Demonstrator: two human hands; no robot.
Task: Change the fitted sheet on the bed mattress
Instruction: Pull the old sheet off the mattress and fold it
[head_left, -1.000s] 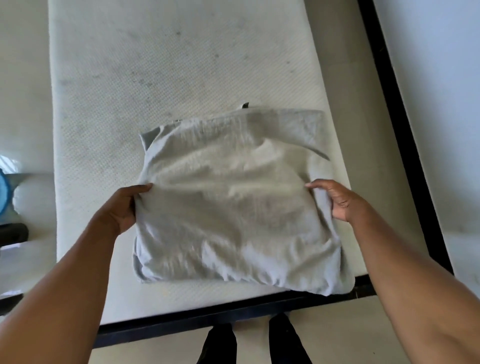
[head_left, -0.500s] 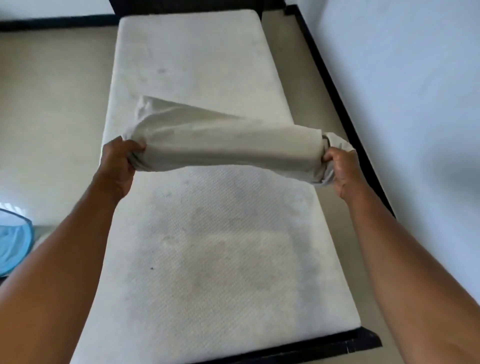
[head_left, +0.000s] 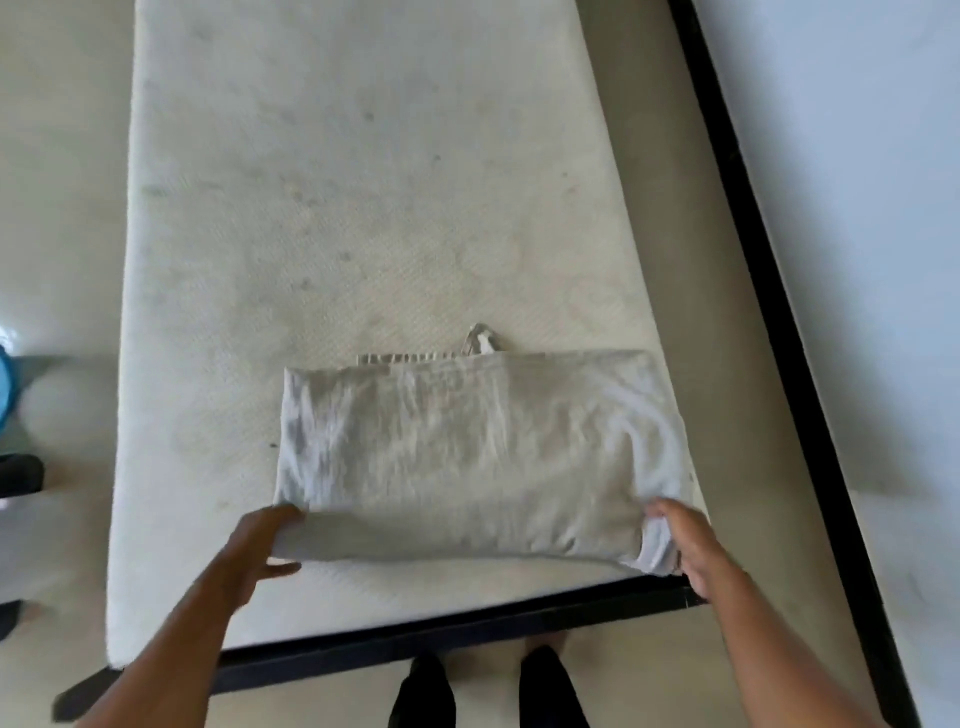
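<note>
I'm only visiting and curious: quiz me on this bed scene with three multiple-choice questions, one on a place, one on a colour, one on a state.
1. Where does the folded sheet lie?
A) on a chair
B) on the mattress, at its near end
C) in a drawer
2. What colour is the bed frame?
A) red
B) black
C) yellow
3. How is the mattress?
A) bare
B) fully sheeted
C) stood on end

Answers:
1 B, it lies there while the left hand and right hand grip its near corners.
2 B, a black rail edges the mattress.
3 A, its textured top shows uncovered.
</note>
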